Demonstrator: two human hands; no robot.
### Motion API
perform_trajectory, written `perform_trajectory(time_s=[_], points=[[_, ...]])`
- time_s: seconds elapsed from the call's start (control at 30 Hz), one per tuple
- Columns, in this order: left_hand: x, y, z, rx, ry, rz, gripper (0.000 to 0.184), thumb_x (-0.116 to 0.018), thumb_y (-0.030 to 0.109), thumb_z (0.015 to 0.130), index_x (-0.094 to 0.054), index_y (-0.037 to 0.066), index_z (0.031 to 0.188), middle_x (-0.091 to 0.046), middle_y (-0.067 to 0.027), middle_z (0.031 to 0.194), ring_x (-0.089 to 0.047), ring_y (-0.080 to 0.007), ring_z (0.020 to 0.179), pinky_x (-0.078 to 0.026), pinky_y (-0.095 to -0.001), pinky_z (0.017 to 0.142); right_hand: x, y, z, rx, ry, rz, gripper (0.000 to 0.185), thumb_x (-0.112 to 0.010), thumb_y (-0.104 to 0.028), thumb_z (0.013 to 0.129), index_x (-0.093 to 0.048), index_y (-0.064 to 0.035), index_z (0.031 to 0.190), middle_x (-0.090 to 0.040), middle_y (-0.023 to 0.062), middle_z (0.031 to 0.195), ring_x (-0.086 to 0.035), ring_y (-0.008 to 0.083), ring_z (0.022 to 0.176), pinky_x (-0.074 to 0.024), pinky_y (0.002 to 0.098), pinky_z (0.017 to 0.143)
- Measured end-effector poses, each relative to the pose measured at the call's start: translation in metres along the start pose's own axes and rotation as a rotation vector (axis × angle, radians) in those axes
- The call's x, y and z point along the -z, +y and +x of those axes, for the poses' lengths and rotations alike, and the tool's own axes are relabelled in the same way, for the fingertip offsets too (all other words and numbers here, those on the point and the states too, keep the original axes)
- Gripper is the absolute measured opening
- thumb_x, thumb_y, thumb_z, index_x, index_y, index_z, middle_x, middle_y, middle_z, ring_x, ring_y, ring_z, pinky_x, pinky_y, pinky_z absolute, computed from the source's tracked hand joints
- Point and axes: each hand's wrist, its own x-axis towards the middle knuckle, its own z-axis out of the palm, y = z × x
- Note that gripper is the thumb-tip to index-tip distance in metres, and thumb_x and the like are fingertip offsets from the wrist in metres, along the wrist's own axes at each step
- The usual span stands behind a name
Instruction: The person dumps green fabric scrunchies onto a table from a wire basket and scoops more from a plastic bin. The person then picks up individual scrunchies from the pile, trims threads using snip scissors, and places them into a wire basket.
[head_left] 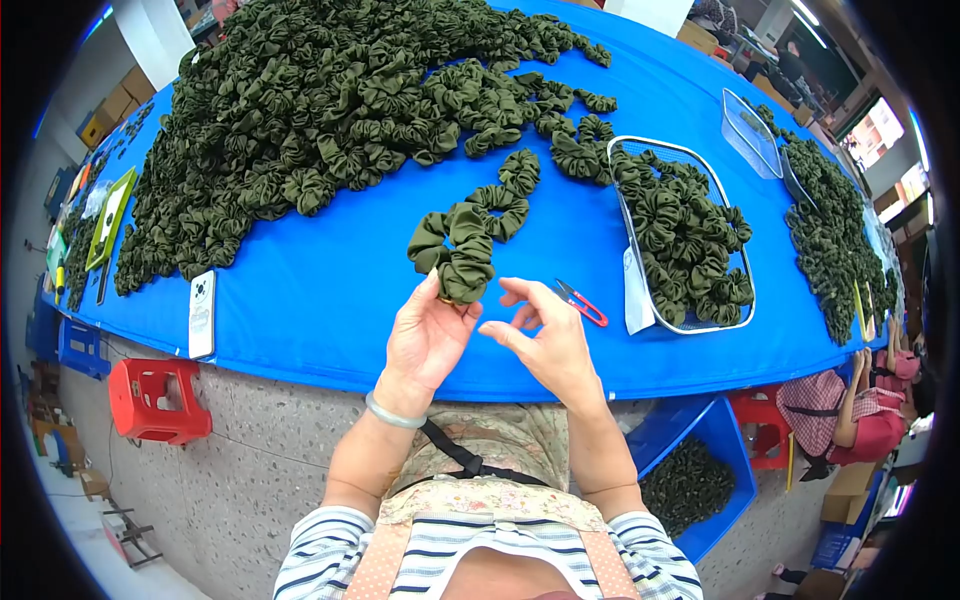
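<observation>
My left hand point(432, 335) grips the lower edge of a dark green scrunchie point(452, 250) and holds it up over the blue tabletop point(330, 290). To its right, my right hand point(545, 335) is apart from the scrunchie, its fingers spread and curved, with nothing between them. Just beyond the held scrunchie lie a couple more, one a loose ring point(500, 208) and one bunched point(520, 172). Small red-handled snips point(583, 303) rest on the cloth right of my right hand.
A large scrunchie pile point(320, 110) covers the back left. At right stands a wire basket point(750, 290) of scrunchies. A white phone point(202, 315) lies at the left edge. Below are a red stool point(160, 400) and a blue bin point(735, 500). Another person point(865, 415) is at far right.
</observation>
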Motion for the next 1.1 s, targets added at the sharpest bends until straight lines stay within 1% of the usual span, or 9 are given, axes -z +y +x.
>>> perform_trajectory(time_s=[0.17, 0.27, 0.5, 0.73, 0.8, 0.87, 0.97, 1.07, 1.1], points=[[-0.017, 0.002, -0.005, -0.08, -0.013, 0.299, 0.033, -0.055, 0.009, 0.086, -0.052, 0.0, 0.118, -0.06, -0.0085, 0.108, -0.057, -0.0173, 0.098, -0.045, -0.0331, 0.089, -0.002, 0.018, 0.002, -0.099, 0.122, 0.21, 0.011, -0.061, -0.005, 0.085, -0.065, 0.0007, 0.093, -0.061, 0.0047, 0.074, -0.052, 0.0073, 0.062, -0.0421, 0.0224, 0.055], [0.002, 0.007, -0.009, -0.07, -0.031, 0.602, 0.035, -0.054, 0.004, 0.081, -0.053, -0.001, 0.117, -0.06, -0.0073, 0.104, -0.057, -0.0156, 0.095, -0.046, -0.0316, 0.088, 0.013, 0.017, 0.006, -0.155, 0.175, 0.522, 0.016, -0.059, -0.011, 0.09, -0.063, 0.0, 0.101, -0.061, 0.002, 0.083, -0.053, 0.0066, 0.071, -0.0442, 0.0205, 0.063], [0.01, 0.004, -0.013, 0.056, -0.129, 0.714, 0.041, -0.058, 0.007, 0.076, -0.054, -0.002, 0.115, -0.061, -0.0064, 0.105, -0.057, -0.0139, 0.096, -0.046, -0.0295, 0.087, 0.024, 0.013, 0.011, -0.108, 0.069, 0.615, 0.021, -0.063, -0.013, 0.088, -0.062, -0.001, 0.104, -0.06, 0.0019, 0.085, -0.053, 0.0057, 0.073, -0.0445, 0.0195, 0.067], [0.009, 0.004, -0.017, 0.101, -0.14, 0.668, 0.04, -0.057, 0.007, 0.075, -0.054, -0.003, 0.113, -0.061, -0.0073, 0.102, -0.058, -0.0148, 0.094, -0.046, -0.0308, 0.087, 0.018, 0.017, 0.016, 0.019, 0.11, 0.631, 0.005, -0.064, -0.003, 0.084, -0.065, -0.0002, 0.088, -0.058, -0.0015, 0.08, -0.052, 0.0032, 0.073, -0.0398, 0.017, 0.063], [0.011, 0.008, -0.017, 0.122, -0.106, 0.569, 0.042, -0.056, 0.007, 0.075, -0.052, -0.004, 0.115, -0.06, -0.0084, 0.101, -0.058, -0.0161, 0.093, -0.047, -0.0312, 0.087, 0.028, 0.03, 0.015, -0.079, 0.167, 0.518, 0.006, -0.064, -0.002, 0.083, -0.065, 0.0007, 0.088, -0.06, 0.0007, 0.083, -0.053, 0.0051, 0.07, -0.0413, 0.0189, 0.062], [0.01, 0.013, -0.016, 0.136, -0.087, 0.467, 0.044, -0.055, 0.008, 0.075, -0.05, -0.005, 0.116, -0.059, -0.0095, 0.1, -0.058, -0.0173, 0.092, -0.047, -0.0317, 0.087, 0.038, 0.052, 0.012, -0.118, 0.24, 0.089, 0.014, -0.069, -0.007, 0.078, -0.066, -0.0002, 0.09, -0.062, 0.0056, 0.088, -0.057, 0.0129, 0.074, -0.0451, 0.0257, 0.065], [0.01, 0.017, -0.019, 0.145, -0.061, 0.353, 0.048, -0.054, 0.012, 0.076, -0.046, -0.006, 0.119, -0.058, -0.0118, 0.102, -0.058, -0.0188, 0.092, -0.048, -0.0326, 0.086, 0.047, 0.096, -0.004, 0.07, 0.366, -0.668, 0.023, -0.073, -0.012, 0.073, -0.066, -0.002, 0.093, -0.062, 0.0102, 0.094, -0.058, 0.0237, 0.085, -0.0464, 0.0343, 0.071], [0.012, 0.017, -0.019, 0.182, -0.073, 0.306, 0.048, -0.054, 0.013, 0.076, -0.046, -0.007, 0.119, -0.058, -0.0122, 0.102, -0.058, -0.0192, 0.091, -0.048, -0.0326, 0.086, 0.049, 0.118, -0.016, -0.075, 0.231, -0.619, 0.026, -0.073, -0.013, 0.072, -0.066, -0.0034, 0.094, -0.062, 0.0103, 0.096, -0.055, 0.0284, 0.094, -0.0451, 0.0384, 0.077], [0.013, 0.017, -0.02, 0.188, -0.069, 0.295, 0.048, -0.054, 0.013, 0.076, -0.046, -0.007, 0.119, -0.058, -0.0126, 0.102, -0.059, -0.0196, 0.091, -0.049, -0.0327, 0.085, 0.049, 0.122, -0.016, 0.014, 0.242, -0.678, 0.02, -0.069, -0.011, 0.076, -0.065, -0.0027, 0.094, -0.063, 0.0101, 0.091, -0.057, 0.0291, 0.087, -0.0458, 0.0388, 0.074]])
